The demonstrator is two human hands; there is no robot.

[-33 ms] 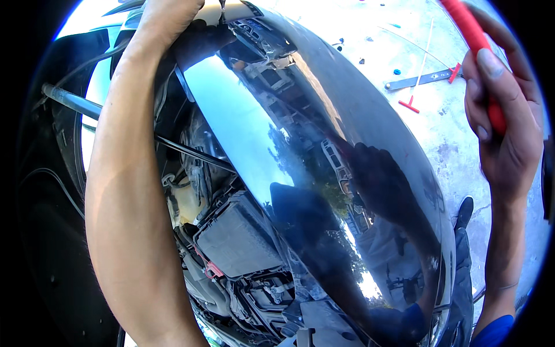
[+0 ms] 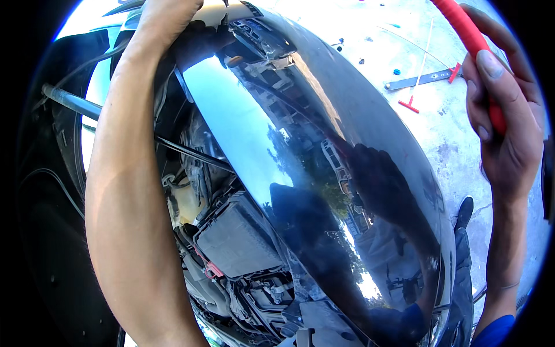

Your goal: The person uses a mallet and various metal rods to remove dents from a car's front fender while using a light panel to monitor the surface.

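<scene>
Below me is a glossy black car fender [image 2: 370, 144], curved and full of reflections. At the top left, my left hand [image 2: 172, 17] is closed at the fender's far end, partly cut off by the picture's edge. A thin dark pointed piece [image 2: 225, 4] shows just to its right; whether the fingers grip it is hidden. My right hand [image 2: 509, 110] is raised at the upper right, wrapped round a red-covered handle [image 2: 465, 29] with the thumb along it. The handle's far end runs out of view at the top.
Left of the fender lies an open engine bay with a black box cover [image 2: 237, 237] and a support rod [image 2: 193, 155]. On the pale floor are red T-handled rods [image 2: 409, 106], a flat metal bar [image 2: 425, 79] and several small dark bits. A shoe [image 2: 464, 213] shows at right.
The red handle's upper part has tilted a little to the left in my right hand. My left hand has barely moved.
</scene>
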